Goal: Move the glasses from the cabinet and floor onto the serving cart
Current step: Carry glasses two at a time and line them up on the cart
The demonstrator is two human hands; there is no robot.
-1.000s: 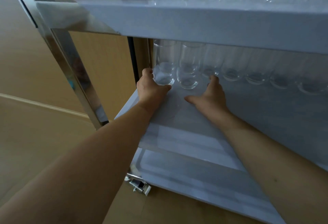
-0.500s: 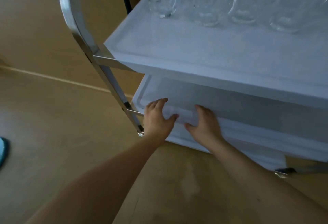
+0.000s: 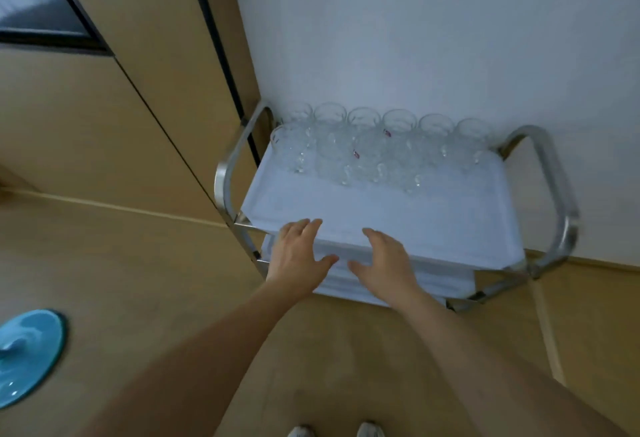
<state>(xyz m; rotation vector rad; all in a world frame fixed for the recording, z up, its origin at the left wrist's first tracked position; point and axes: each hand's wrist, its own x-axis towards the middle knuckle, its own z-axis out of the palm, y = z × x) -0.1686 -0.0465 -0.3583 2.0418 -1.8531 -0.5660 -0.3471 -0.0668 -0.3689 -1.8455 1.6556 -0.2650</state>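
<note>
Your left hand (image 3: 299, 253) and right hand (image 3: 386, 260) hang side by side over the near edge of the white three-tier serving cart with chrome tube handles (image 3: 381, 208). Both are released — fingers spread and relaxed, thumbs angled toward each other, nothing held. Whether the fingertips touch the top tray's rim or only hover above it cannot be told.

The clear drinking glasses (image 3: 363, 145) stand at 12 o'clock from your hands, well apart from them, packed along the far side of the cart's top tray against the pale wall (image 3: 415, 38). A back row sits right at the wall, with more glasses crowded just in front of it, thicker toward the left end. Two of them carry a small pinkish mark. The near half of the tray, between the glasses and your hands, is bare white surface.

Below your hands the edges of the cart's lower trays (image 3: 363, 284) show, stepping out toward you. One chrome handle loops at about 10 o'clock, the other at 2 o'clock.

At 8 o'clock, well apart from the cart, a glossy turquoise round object (image 3: 27, 357) lies on the tan floor (image 3: 138, 263). Tan wooden cabinet panels (image 3: 104, 107) rise at 10 to 11 o'clock — your white shoe tips (image 3: 336, 431) peek in at 6 o'clock.
</note>
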